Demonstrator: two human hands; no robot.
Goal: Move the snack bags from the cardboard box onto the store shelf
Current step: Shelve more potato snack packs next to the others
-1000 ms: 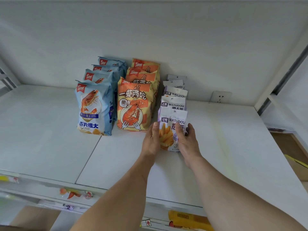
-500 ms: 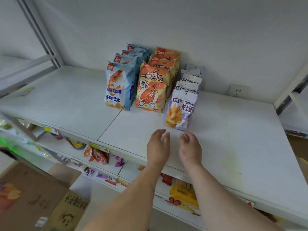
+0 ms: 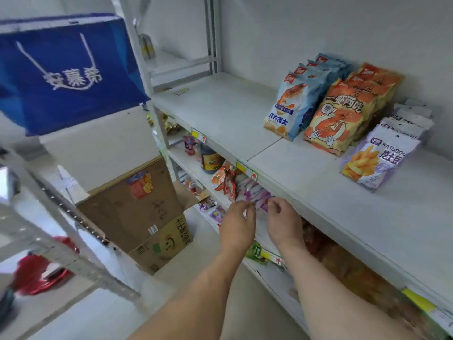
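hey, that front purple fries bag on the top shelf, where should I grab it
Probably pinch the sealed top edge of the purple-and-white fries bag, coming from the open aisle side. It stands leaning back on the bags behind it, so only its front and top are free.

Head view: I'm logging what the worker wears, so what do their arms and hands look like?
Both forearms are bare, with no sleeves in view. The left hand and right hand show no gloves, and no ring, watch or bracelet can be seen.

Three rows of snack bags, blue [image 3: 293, 104], orange [image 3: 337, 119] and purple-white [image 3: 378, 161], stood leaning back on the white store shelf [image 3: 245, 114], while the cardboard box [image 3: 137, 212] sat on the floor below.
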